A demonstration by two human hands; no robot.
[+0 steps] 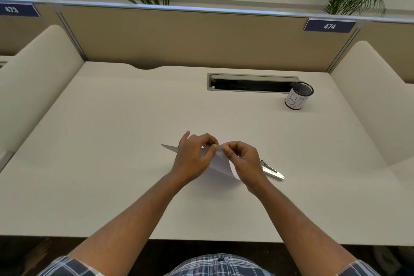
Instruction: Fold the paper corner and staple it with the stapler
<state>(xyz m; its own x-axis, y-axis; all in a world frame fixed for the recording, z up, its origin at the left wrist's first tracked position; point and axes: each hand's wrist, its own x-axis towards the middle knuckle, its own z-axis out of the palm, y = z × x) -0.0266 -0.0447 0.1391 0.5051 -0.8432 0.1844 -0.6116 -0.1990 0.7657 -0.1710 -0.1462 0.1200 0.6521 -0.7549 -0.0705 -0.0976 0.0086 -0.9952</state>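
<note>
A white sheet of paper [220, 162] is held just above the middle of the cream desk [112, 163]. My left hand [192, 157] pinches its upper edge with thumb and fingers. My right hand [243, 159] pinches the same edge right beside it, fingertips of both hands almost touching. The paper's lower corner curls down between my wrists, and one pointed corner sticks out to the left of my left hand. A silver stapler [272, 170] lies on the desk just right of my right hand, partly hidden by it.
A black mesh pen cup [299, 95] with a white label stands at the back right, beside an open cable slot [251, 83]. Tan partition panels and cream side dividers enclose the desk. Plants rise behind the partition.
</note>
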